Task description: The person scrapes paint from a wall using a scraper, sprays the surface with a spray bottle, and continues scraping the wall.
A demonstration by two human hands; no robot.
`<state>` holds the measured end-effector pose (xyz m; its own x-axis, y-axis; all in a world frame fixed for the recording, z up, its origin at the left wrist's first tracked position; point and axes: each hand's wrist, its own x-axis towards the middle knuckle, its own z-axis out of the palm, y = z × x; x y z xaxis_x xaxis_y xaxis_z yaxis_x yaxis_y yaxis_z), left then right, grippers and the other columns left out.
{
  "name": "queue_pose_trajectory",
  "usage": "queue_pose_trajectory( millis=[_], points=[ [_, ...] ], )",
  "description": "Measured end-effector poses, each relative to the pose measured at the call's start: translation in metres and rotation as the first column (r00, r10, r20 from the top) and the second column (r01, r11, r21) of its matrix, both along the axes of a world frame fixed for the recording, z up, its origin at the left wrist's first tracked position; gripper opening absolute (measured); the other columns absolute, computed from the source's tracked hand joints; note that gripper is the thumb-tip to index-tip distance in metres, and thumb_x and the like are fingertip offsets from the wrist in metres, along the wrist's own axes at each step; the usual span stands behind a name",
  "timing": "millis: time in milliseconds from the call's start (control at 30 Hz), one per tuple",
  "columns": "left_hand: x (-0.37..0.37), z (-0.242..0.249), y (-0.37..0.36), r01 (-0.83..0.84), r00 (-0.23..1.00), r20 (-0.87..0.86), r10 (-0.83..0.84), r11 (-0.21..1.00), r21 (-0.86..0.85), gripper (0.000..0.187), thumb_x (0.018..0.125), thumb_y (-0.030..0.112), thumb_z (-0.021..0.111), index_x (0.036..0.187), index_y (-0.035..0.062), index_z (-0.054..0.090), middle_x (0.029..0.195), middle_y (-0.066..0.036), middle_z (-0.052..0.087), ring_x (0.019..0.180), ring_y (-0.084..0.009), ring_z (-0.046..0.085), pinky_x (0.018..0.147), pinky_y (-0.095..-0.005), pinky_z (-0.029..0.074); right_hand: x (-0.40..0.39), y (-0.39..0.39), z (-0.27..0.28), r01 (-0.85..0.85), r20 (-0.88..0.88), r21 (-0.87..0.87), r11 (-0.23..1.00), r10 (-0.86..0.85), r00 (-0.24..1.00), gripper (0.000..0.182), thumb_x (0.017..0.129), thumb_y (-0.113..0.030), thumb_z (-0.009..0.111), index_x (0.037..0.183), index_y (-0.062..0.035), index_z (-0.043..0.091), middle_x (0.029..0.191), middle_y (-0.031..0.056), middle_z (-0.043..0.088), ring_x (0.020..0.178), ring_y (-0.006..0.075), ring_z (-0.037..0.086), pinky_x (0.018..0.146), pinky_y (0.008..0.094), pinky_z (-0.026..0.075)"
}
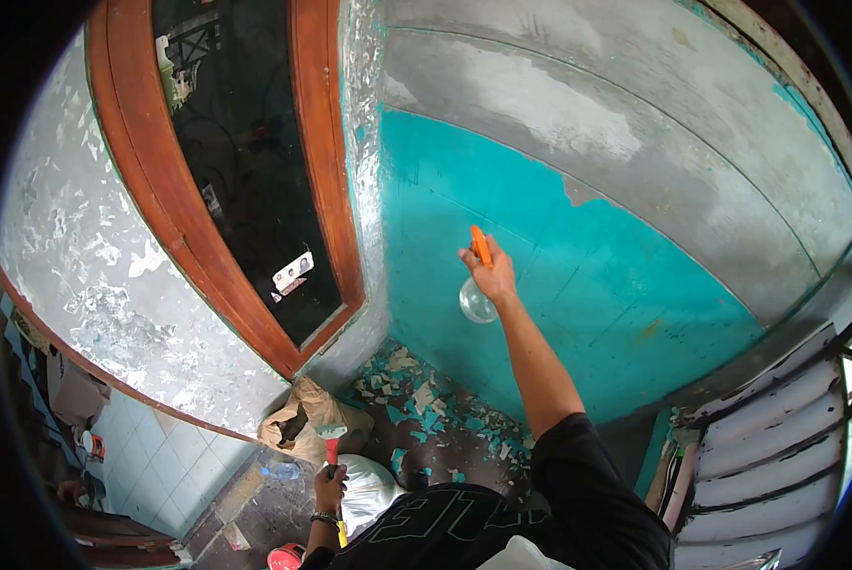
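Note:
My right hand (493, 275) is closed round the neck of a clear spray bottle (477, 302) with an orange nozzle, held up in front of the turquoise part of the wall (559, 275). Low and to the left, my left hand (330, 487) grips a scraper (332, 443) with a red handle and a pale head pointing up. Behind that hand lies a white sack (369, 489). The turquoise paint ends in a ragged edge below bare grey wall (578, 104).
Paint flakes (435, 404) cover the floor at the wall's foot. A brown paper bag (312, 418) stands by the corner under a wood-framed window (316, 180). A plastic bottle (280, 470) and a red container (286, 557) are at lower left. Metal bars line the right.

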<state>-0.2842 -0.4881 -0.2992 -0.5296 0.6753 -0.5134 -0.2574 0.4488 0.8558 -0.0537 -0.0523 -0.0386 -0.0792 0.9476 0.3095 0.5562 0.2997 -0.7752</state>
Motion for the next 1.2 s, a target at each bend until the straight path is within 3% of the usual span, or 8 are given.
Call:
queue_pose_trajectory(
  millis=[500,700,800,867,967,1000,1133,1200],
  points=[
    [-0.016,0.010,-0.008,-0.045,0.993,-0.111,0.045,0.999,-0.002,0.024,0.087,0.025,0.068,0.084,0.0019,0.064,0.067,-0.004,0.062,0.048,-0.0090,0.052,0.043,-0.0244,0.041,-0.055,0.042,0.015,0.052,0.133,-0.172,0.984,-0.029,0.991,0.034,0.082,-0.043,0.068,0.100,-0.0154,0.062,0.096,0.0085,0.068,0.094,0.0310,0.063,0.081,0.0433,0.048],
    [-0.022,-0.018,-0.050,-0.092,0.994,-0.070,0.086,0.992,-0.089,0.024,0.088,0.024,0.067,0.081,0.0021,0.062,0.065,-0.004,0.062,0.046,-0.0097,0.052,0.041,-0.0247,0.039,-0.034,0.050,-0.002,0.167,-0.149,-0.024,0.986,-0.169,0.974,0.034,0.083,-0.041,0.066,0.102,-0.0133,0.060,0.092,0.0107,0.067,0.089,0.0296,0.064,0.080,0.0425,0.048],
    [-0.021,-0.023,-0.055,-0.136,0.990,-0.049,0.131,0.983,-0.124,0.023,0.088,0.023,0.067,0.079,0.0028,0.060,0.063,-0.004,0.060,0.044,-0.0102,0.050,0.039,-0.0251,0.038,0.001,0.045,-0.009,0.250,-0.358,0.108,0.962,-0.197,0.913,0.028,0.086,-0.035,0.068,0.096,-0.0101,0.059,0.080,0.0073,0.064,0.077,0.0234,0.062,0.072,0.0366,0.049],
    [-0.017,-0.011,-0.046,-0.108,0.994,-0.009,0.108,0.986,-0.125,0.023,0.089,0.023,0.066,0.079,0.0035,0.059,0.062,-0.003,0.058,0.043,-0.0097,0.049,0.038,-0.0246,0.037,0.034,0.029,-0.013,0.182,-0.642,0.245,0.952,0.019,0.766,0.024,0.086,-0.027,0.069,0.096,-0.0087,0.057,0.076,-0.0016,0.054,0.062,0.0080,0.046,0.055,0.0248,0.040],
    [-0.018,-0.003,-0.009,-0.026,0.998,0.054,0.030,0.996,-0.083,0.023,0.092,0.023,0.062,0.077,0.0076,0.053,0.058,0.000,0.053,0.039,-0.0061,0.043,0.034,-0.0213,0.033,0.109,-0.019,-0.005,0.293,-0.659,0.067,0.954,-0.178,0.730,0.022,0.087,-0.026,0.068,0.097,-0.0099,0.055,0.079,-0.0019,0.057,0.059,0.0064,0.044,0.051,0.0225,0.036],
    [-0.022,-0.012,0.002,0.030,0.997,0.076,-0.028,0.999,-0.033,0.023,0.092,0.023,0.063,0.076,0.0081,0.053,0.058,0.000,0.052,0.039,-0.0058,0.042,0.034,-0.0213,0.032,0.136,-0.036,-0.001,0.337,-0.675,-0.020,0.941,-0.261,0.690,0.026,0.088,-0.023,0.067,0.108,-0.0085,0.058,0.080,-0.0014,0.058,0.063,0.0072,0.049,0.053,0.0235,0.037],
    [-0.028,-0.024,0.042,0.193,0.981,0.018,-0.194,0.980,0.044,0.023,0.091,0.023,0.064,0.077,0.0087,0.053,0.058,0.000,0.053,0.039,-0.0056,0.042,0.034,-0.0218,0.031,0.261,-0.067,-0.022,0.600,-0.768,0.074,0.796,-0.339,0.544,0.052,0.088,-0.022,0.068,0.135,-0.0093,0.051,0.082,-0.0021,0.057,0.067,0.0053,0.048,0.052,0.0211,0.036],
    [-0.023,-0.017,0.066,0.238,0.971,-0.006,-0.238,0.971,0.021,0.021,0.092,0.021,0.061,0.076,0.0104,0.053,0.058,0.002,0.051,0.040,-0.0047,0.042,0.035,-0.0211,0.029,0.316,-0.088,-0.018,0.682,-0.760,0.070,0.728,-0.404,0.509,0.050,0.087,-0.023,0.068,0.133,-0.0097,0.052,0.083,-0.0014,0.056,0.066,0.0067,0.047,0.053,0.0212,0.036]
  ],
)
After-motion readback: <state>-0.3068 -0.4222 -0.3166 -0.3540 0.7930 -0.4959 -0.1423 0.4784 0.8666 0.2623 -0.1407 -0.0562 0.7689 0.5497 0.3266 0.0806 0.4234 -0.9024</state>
